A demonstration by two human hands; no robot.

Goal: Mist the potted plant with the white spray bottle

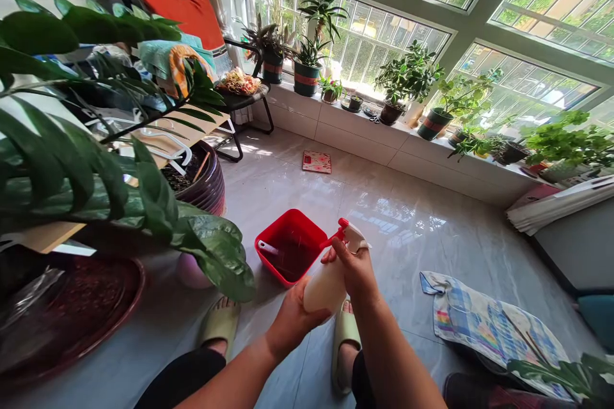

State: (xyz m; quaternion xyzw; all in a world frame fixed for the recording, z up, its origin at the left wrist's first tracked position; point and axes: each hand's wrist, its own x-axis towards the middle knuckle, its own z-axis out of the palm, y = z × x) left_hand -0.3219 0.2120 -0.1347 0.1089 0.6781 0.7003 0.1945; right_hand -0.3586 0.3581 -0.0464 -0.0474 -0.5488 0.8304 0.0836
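Observation:
A white spray bottle [325, 287] with a red and white trigger head is tilted in front of me, held in both hands. My left hand [293, 314] is wrapped round its lower body. Higher up, my right hand [355, 265] grips the neck just under the spray head, its fingers close to the red trigger. Just beyond the bottle, a square red basin [275, 230] stands on the floor. It holds dark liquid, and a white handle [267, 247] lies inside against its left side.
Large leaves [158, 204] of a potted plant reach in from the left. Several potted plants [307, 73] line the window ledge. A patterned flat square [316, 162] lies on the tiles, and a checked cloth [480, 319] is at the right. A chair [244, 99] stands at the back left.

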